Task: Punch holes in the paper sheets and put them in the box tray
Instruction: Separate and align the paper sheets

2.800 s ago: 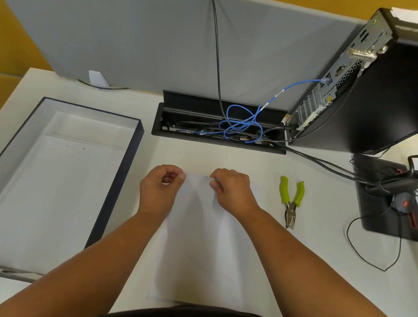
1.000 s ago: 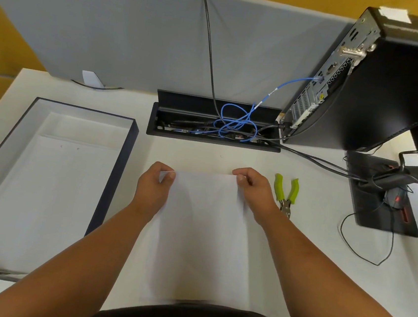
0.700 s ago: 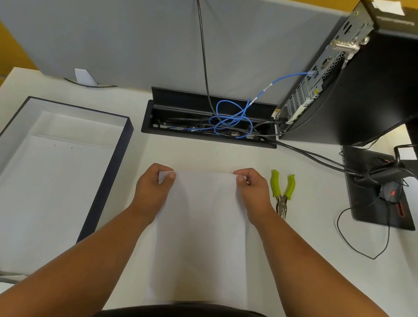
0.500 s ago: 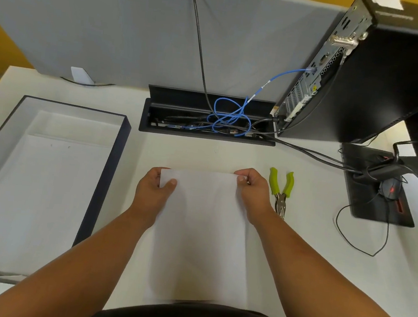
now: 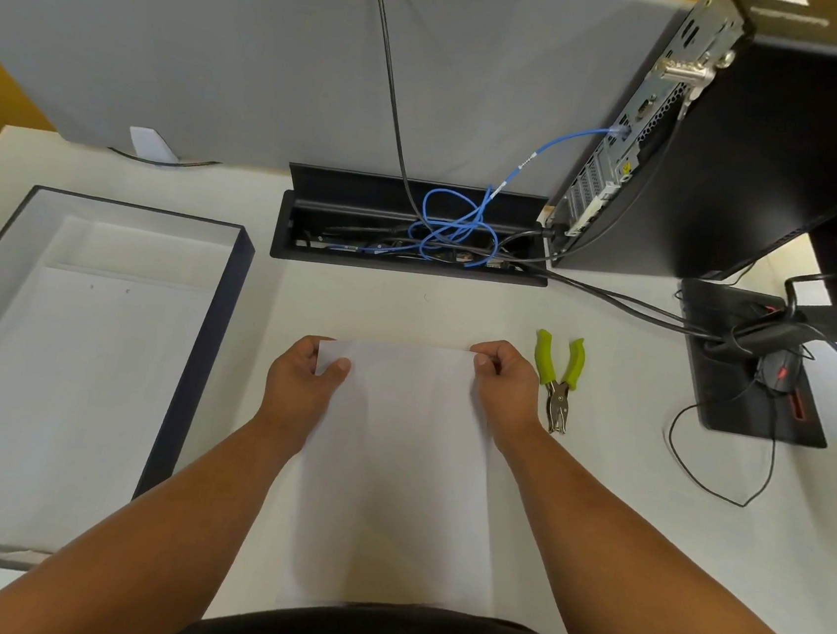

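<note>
My left hand [image 5: 303, 382] is pinching the far left corner of the paper sheet [image 5: 398, 469], thumb on top, fingers curled beneath; my right hand [image 5: 505, 382] is gripping the far right corner the same way. Going left to right: the box tray [image 5: 207, 346] is sitting at nine o'clock, holding what looks like an already punched sheet, though the two dots are too faint to be sure. The sheet is lying at six o'clock, and the green-handled hole punch [image 5: 557, 378] is resting at three, just beside my right hand. I'm judging this as squaring-up before punching; next, the right hand needs freeing to take the punch. Both forearms are reaching straight forward.
</note>
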The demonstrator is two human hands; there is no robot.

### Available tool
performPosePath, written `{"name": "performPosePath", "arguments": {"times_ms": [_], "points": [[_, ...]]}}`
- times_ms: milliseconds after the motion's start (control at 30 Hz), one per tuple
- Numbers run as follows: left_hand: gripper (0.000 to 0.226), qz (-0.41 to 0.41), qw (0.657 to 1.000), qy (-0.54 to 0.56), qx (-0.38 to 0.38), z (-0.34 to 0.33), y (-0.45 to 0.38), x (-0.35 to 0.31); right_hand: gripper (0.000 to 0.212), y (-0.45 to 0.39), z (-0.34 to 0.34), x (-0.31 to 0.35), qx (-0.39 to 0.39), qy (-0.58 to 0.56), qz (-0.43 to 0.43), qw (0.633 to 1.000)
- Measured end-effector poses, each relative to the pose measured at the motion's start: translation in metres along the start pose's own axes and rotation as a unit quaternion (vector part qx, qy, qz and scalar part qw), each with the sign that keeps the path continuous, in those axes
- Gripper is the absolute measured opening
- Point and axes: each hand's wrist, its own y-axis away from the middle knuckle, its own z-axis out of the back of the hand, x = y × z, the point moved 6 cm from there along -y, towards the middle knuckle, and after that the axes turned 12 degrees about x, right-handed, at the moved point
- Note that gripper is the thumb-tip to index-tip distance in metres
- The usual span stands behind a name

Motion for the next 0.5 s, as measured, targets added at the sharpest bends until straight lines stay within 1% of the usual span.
{"name": "performPosePath", "arguments": {"times_ms": [167, 367, 400, 467, 500], "points": [[0.018, -0.004, 1.0, 0.002, 0.001, 0.0, 0.001, 0.0, 0.021, 0.0, 0.001, 0.003, -0.007, 0.034, 0.005, 0.999], [0.016, 0.003, 1.0, 0.022, -0.009, 0.002, -0.002, 0.004, 0.02, 0.002, 0.02, 0.023, -0.087, 0.159, 0.066, 0.981], [0.015, 0.001, 1.0, 0.021, -0.008, 0.001, -0.002, 0.004, 0.021, 0.002, 0.025, 0.027, -0.105, 0.191, 0.077, 0.973], [0.014, -0.002, 1.0, 0.018, -0.004, 0.001, -0.001, 0.002, 0.021, 0.003, 0.033, 0.034, -0.16, 0.281, 0.097, 0.941], [0.014, -0.004, 1.0, 0.016, -0.003, 0.0, -0.001, 0.002, 0.022, 0.004, 0.038, 0.034, -0.186, 0.313, 0.089, 0.927]]}}
